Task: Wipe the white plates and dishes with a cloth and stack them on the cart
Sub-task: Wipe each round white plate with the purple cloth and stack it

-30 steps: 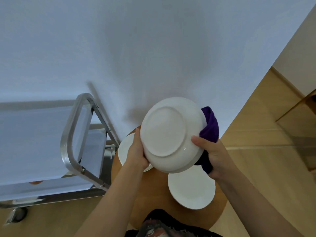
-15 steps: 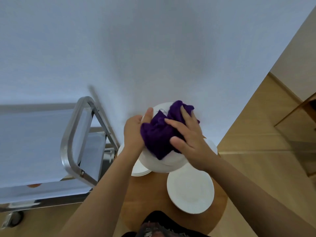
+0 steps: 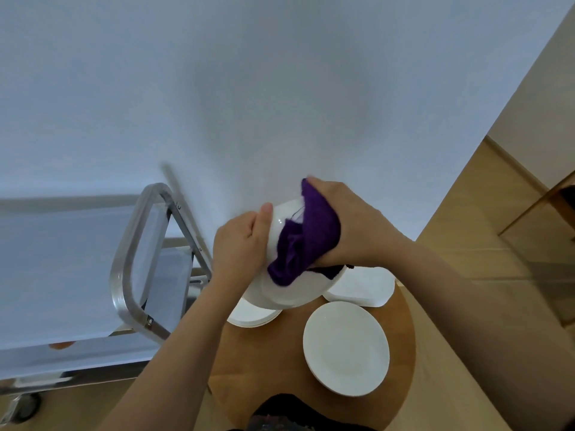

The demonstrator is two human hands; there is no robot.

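The steel cart (image 3: pixel 130 259) stands left of the round wooden table (image 3: pixel 249 362). A white bowl (image 3: pixel 289 293) is held tilted above the table's far edge, the left hand (image 3: pixel 239 244) gripping its left rim. A round plate (image 3: pixel 347 346) lies near the right edge. The right hand (image 3: pixel 351 225) presses a purple cloth (image 3: pixel 305 241) into the bowl.

A round table (image 3: pixel 217 362) is the landmark. Above its far edge, a bowl (image 3: pixel 289 293) is held tilted, the left hand (image 3: pixel 242 244) on its left rim, the right hand (image 3: pixel 351 225) pressing a cloth (image 3: pixel 303 241) inside it. On the table lie a plate (image 3: pixel 347 346) on the near right, a square dish (image 3: pixel 362 286) at the far right, and stacked plates (image 3: pixel 252 315) at the far left. The cart (image 3: pixel 124 275) stands left of the table.
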